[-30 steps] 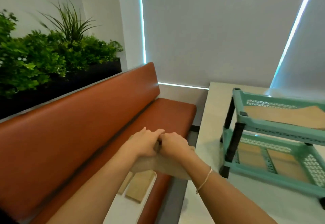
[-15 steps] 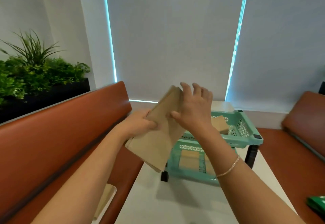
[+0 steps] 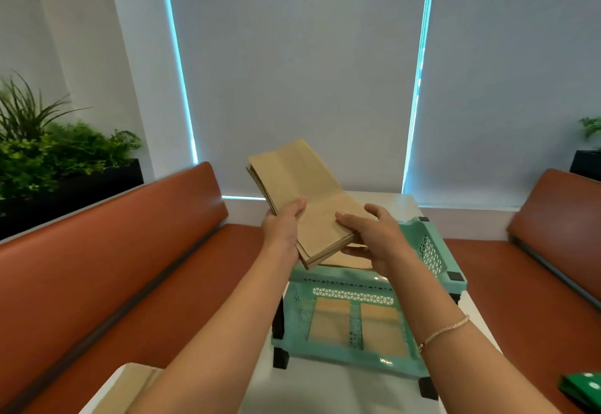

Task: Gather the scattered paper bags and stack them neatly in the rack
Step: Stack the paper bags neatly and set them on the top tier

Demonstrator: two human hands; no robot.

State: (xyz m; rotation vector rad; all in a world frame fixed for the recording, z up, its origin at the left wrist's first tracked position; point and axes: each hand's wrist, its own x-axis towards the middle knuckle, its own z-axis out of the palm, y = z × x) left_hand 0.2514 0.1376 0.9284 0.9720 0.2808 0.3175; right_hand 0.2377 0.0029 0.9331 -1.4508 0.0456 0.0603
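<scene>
I hold a flat stack of brown paper bags (image 3: 294,182) tilted up above the teal two-tier rack (image 3: 435,251). My left hand (image 3: 283,228) grips the stack's left edge with the thumb on top. My right hand (image 3: 374,234) holds its lower right corner, thumb above and fingers below. Another brown bag (image 3: 351,260) lies in the rack's upper tray under the stack. Two flat bags (image 3: 357,322) show on the lower shelf. A further bag (image 3: 136,387) lies at the table's near left corner.
The rack stands on a white table (image 3: 325,391) between two orange-brown benches (image 3: 113,267). A green packet (image 3: 582,387) lies at the table's right edge. Plants (image 3: 48,150) in a black planter sit behind the left bench. Grey blinds cover the windows ahead.
Both hands lifted the bag stack off the left bench and carried it over the rack. It has turned from steeply upright to flatter, and the view swung right onto the table.
</scene>
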